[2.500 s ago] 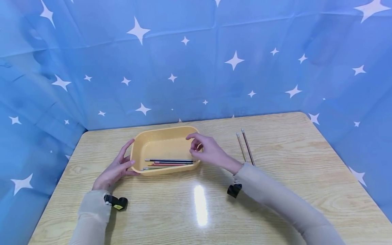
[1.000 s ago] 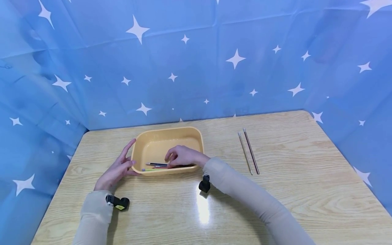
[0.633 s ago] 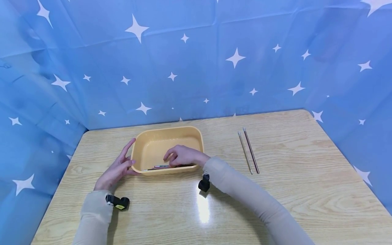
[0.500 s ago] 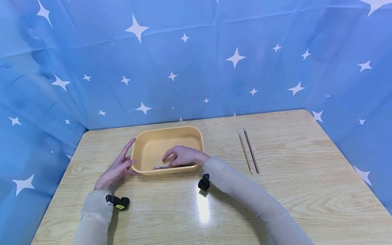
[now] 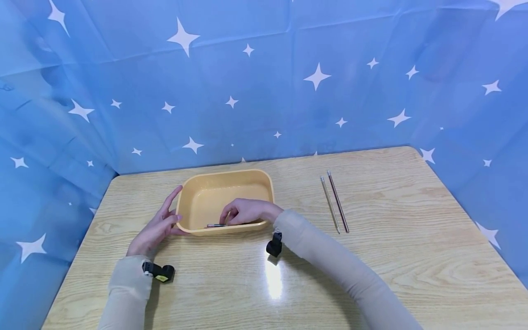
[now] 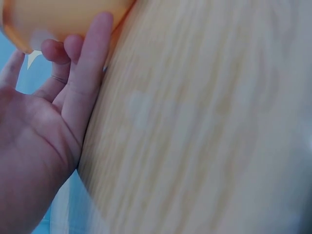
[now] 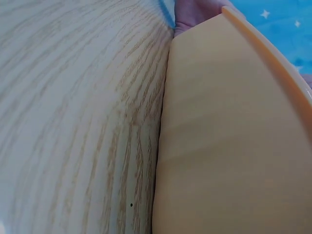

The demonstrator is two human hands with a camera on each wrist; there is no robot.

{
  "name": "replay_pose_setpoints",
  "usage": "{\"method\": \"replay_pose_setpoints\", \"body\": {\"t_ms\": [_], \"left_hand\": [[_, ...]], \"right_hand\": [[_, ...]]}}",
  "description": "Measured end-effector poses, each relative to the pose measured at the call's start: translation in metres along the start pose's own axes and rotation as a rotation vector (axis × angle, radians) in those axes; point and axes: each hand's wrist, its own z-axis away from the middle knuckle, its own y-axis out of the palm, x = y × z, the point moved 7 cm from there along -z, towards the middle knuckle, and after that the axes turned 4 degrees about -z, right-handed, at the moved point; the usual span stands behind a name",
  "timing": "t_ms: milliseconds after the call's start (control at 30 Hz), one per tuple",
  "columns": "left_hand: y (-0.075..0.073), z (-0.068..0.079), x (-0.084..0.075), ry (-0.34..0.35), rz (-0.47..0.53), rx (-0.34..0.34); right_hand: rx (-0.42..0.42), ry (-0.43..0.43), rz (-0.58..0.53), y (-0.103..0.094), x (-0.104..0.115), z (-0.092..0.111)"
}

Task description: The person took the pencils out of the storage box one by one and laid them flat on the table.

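Reaching in from the near edge: two pale sleeves (image 5: 338, 261), a black wrist camera (image 5: 274, 245) strapped at each cuff. Left hand (image 5: 154, 229): placed as before at the left end of a yellow tray (image 5: 212, 199), its fingers spread against the outside and not clenched. Right hand (image 5: 244, 211): formerly held at the tray's right end, now lowered along the inner near side, the index finger brought down; whether anything is grasped cannot be told, the fingertips being partly hidden. Pencils in tray (image 5: 216, 225): laid by the near wall, earlier displayed nearly full length, now mostly covered by the right hand, short ends left exposed. Tan pencil (image 5: 330, 205) and dark pencil (image 5: 338, 201): laid side by side, apart, right of the tray on a wood-grain table (image 5: 396, 201), position unchanged, points now uncovered by the sleeve. Behind: blue star-printed cloth (image 5: 268, 82).
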Motion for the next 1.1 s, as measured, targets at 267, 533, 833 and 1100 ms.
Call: {"method": "replay_pose_setpoints", "body": {"t_ms": [267,533,833,1100], "left_hand": [[0.0,0.001,-0.001,-0.005,-0.005,-0.009],[0.001,0.002,-0.002,0.002,-0.003,-0.013],[0.001,0.002,-0.001,-0.013,-0.01,-0.036],[0.0,0.003,-0.001,-0.03,-0.027,-0.059]], "right_hand": [[0.024,-0.046,0.068,0.0,0.004,0.001],[0.022,-0.06,0.108,0.001,0.006,0.001],[-0.1,-0.028,-0.036,-0.006,0.003,0.001],[-0.179,-0.015,-0.099,-0.012,0.001,0.002]]}}
